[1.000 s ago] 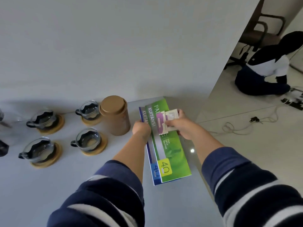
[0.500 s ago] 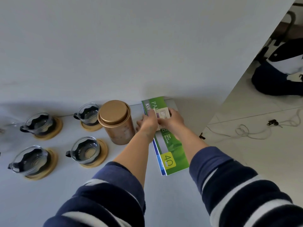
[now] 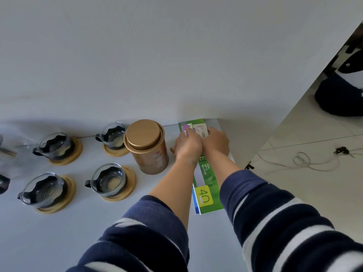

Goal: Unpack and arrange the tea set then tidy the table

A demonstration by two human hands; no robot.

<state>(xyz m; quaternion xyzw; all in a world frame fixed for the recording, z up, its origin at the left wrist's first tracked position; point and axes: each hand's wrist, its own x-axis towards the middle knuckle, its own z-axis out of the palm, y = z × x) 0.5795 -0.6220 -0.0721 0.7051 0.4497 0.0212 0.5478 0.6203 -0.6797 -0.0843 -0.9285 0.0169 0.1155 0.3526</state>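
1. Left hand and right hand lie side by side on the green booklets, right of centre, each grasping small cards at the far end.
2. Brown tin stands just left of the hands.
3. Four glass cups on wooden coasters sit at left on the table.

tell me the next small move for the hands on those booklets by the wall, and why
Probably let go and draw both hands back. The left hand and right hand rest on the small cards atop the green receipt booklet, which already lies flat with its far end near the white wall, beside the gold lidded tin. The stack looks placed, so nothing seems left to push.
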